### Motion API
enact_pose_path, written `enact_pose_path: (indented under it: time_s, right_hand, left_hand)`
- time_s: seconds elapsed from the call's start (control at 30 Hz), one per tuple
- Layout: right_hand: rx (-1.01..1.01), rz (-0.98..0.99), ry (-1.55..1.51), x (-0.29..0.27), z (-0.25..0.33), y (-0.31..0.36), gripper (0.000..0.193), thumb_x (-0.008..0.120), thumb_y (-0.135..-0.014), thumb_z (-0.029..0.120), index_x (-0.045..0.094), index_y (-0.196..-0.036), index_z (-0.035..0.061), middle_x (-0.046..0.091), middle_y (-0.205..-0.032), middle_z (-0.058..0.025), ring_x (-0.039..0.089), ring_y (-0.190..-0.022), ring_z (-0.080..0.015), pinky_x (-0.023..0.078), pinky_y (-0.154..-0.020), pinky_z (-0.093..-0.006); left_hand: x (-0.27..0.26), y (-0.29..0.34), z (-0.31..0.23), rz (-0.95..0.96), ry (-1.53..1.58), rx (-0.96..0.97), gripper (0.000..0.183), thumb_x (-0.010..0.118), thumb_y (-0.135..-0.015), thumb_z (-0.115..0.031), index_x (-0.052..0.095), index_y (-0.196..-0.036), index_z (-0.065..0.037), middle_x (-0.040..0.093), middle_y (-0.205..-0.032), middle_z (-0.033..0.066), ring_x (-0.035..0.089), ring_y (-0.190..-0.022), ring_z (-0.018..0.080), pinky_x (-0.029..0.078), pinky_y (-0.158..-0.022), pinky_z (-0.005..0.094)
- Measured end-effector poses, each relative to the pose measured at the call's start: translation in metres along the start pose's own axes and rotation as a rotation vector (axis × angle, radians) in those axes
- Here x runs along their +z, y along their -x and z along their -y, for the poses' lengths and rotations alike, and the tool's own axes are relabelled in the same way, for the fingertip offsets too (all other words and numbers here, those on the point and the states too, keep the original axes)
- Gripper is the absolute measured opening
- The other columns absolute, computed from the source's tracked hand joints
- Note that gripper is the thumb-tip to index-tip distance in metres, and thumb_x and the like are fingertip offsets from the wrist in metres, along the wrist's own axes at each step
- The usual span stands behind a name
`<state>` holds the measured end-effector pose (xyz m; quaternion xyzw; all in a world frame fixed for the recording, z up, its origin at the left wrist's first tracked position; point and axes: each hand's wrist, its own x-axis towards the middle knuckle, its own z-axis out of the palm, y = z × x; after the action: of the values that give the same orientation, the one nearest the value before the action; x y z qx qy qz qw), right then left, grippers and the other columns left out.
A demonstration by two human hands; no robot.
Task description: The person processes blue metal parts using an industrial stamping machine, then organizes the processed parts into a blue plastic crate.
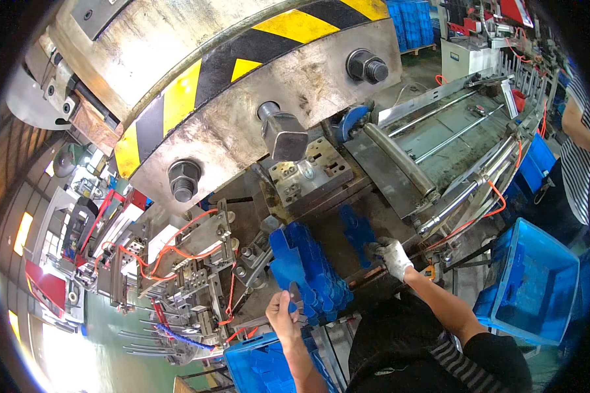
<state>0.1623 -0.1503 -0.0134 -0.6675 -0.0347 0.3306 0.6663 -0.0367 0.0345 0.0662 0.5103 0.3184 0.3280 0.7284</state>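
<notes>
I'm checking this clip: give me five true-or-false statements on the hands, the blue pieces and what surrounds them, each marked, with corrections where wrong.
1. The right hand wears a white glove. True.
2. The stack of blue pieces lies to the right of the right hand. False: it lies to its left, next to the left hand.
3. The striped band on the large machine is red and white. False: it is black and yellow.
4. The crate at the lower left has blue pieces in it. True.
5. The person at the right edge wears a plain red top. False: the top is striped, light and dark.
</notes>
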Motion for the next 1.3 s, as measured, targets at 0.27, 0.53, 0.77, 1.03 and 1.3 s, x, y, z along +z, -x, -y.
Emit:
enact_pose_path:
  time_s: [0.27,0.53,0.77,1.03,1.3]
  right_hand:
    - [-0.42,0.049,0.497,0.007,0.053,0.051,0.035,0.049,-0.087,0.021,0.047,-0.114,0.0005,0.06,-0.097,-0.0165,0.06,-0.082,-0.0266,0.048,-0.069,-0.0337]
    - [-0.159,0.198,-0.139,0.067,0.095,0.007,0.026,0.056,-0.083,0.015,0.056,-0.105,0.0021,0.062,-0.078,-0.0038,0.055,-0.057,-0.0092,0.046,-0.05,-0.0234]
    - [-0.732,0.066,1.194,0.056,0.081,-0.126,0.023,0.053,-0.074,0.002,0.061,-0.093,0.0123,0.062,-0.085,-0.004,0.059,-0.088,-0.0149,0.045,-0.07,-0.0232]
    - [-0.109,0.075,0.079,0.081,0.113,-0.09,0.017,0.058,-0.074,0.01,0.062,-0.09,0.0087,0.062,-0.073,-0.0076,0.061,-0.076,-0.0212,0.047,-0.064,-0.0283]
    - [-0.646,0.04,0.843,0.051,0.075,-0.165,0.021,0.056,-0.082,0.022,0.062,-0.088,0.0025,0.062,-0.082,-0.0152,0.059,-0.083,-0.028,0.044,-0.063,-0.0334]
  left_hand:
    - [0.048,0.017,0.004,-0.034,0.01,0.075,0.017,0.058,-0.082,-0.014,0.054,-0.07,-0.003,0.049,-0.06,-0.0006,0.033,-0.041,0.0011,0.019,-0.034,0.0165]
    - [0.059,-0.002,0.002,-0.012,-0.624,0.707,0.007,0.059,-0.079,-0.008,0.057,-0.08,-0.001,0.053,-0.069,0.0038,0.042,-0.052,0.0082,0.036,-0.048,0.0251]
    - [-0.003,-0.013,0.034,-0.048,-0.809,0.477,0.025,0.072,-0.066,-0.005,0.049,-0.077,-0.003,0.045,-0.061,0.0019,0.041,-0.052,0.0084,0.036,-0.049,0.0234]
    - [-0.013,-0.012,0.034,-0.036,-0.71,0.375,0.029,0.073,-0.066,-0.007,0.048,-0.078,-0.003,0.045,-0.061,-0.0002,0.039,-0.054,0.0065,0.034,-0.049,0.0214]
    - [-0.008,-0.011,0.04,0.038,-0.616,0.31,0.028,0.073,-0.067,-0.007,0.049,-0.081,-0.003,0.048,-0.066,-0.0002,0.042,-0.057,0.0063,0.036,-0.051,0.0207]
